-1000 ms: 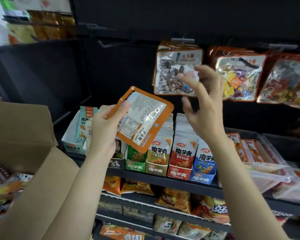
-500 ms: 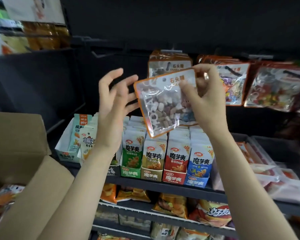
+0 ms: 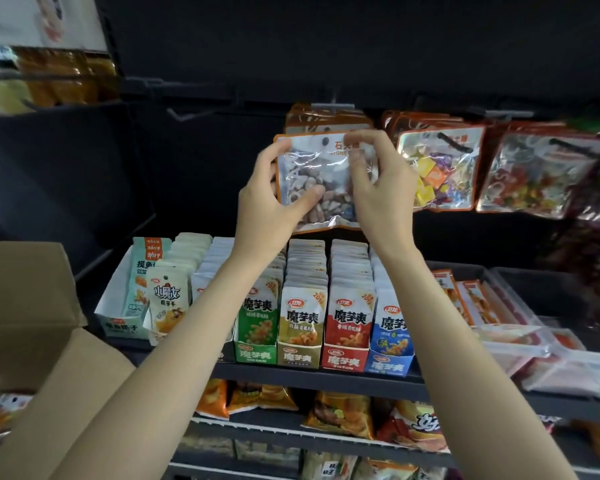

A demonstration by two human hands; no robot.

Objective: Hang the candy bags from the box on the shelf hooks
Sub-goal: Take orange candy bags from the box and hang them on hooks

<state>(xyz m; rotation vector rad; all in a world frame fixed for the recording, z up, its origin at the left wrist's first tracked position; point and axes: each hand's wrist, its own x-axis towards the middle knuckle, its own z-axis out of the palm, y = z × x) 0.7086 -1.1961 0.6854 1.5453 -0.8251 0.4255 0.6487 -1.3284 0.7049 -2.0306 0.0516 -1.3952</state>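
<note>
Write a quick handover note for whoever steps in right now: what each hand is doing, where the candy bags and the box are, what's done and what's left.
Left hand: grips the left edge of the stone candy bag.
Right hand: pinches the bag's top right corner.
The bag is held upright, front facing out, in front of the hung stone candy bags on the middle hook; its hang hole is not yet on the hook.
Done: bags already hang on that hook and on those to its right.
Left: thread this bag on, then fetch more from the cardboard box at lower left.
</note>
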